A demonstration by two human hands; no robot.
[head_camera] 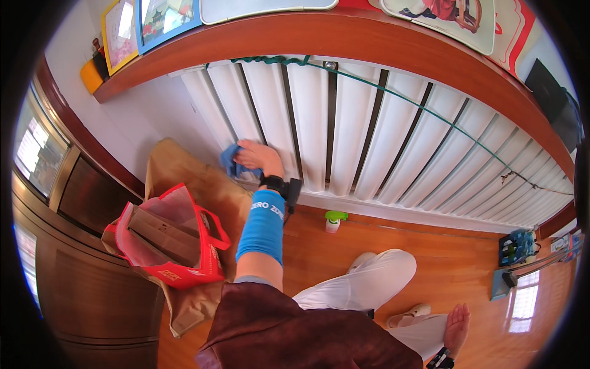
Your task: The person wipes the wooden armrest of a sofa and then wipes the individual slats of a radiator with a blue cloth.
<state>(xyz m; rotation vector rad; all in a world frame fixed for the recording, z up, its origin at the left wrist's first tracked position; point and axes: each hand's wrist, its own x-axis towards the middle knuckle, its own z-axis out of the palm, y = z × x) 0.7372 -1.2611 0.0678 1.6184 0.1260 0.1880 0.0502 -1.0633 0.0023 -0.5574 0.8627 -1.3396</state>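
My left hand grips a bunched blue cloth at the lower left end of a white column radiator. The fingers are slightly blurred, and part of the cloth is hidden under them. A blue sleeve covers that forearm. My right hand holds nothing and lies by my right leg at the lower right, its fingers straight. A spray bottle with a green head stands on the wooden floor, just in front of the radiator.
A red bag of cardboard boxes rests against brown sheeting on the left. Above the radiator runs a wooden shelf bearing framed pictures. A green cord crosses the radiator. A dustpan lies right.
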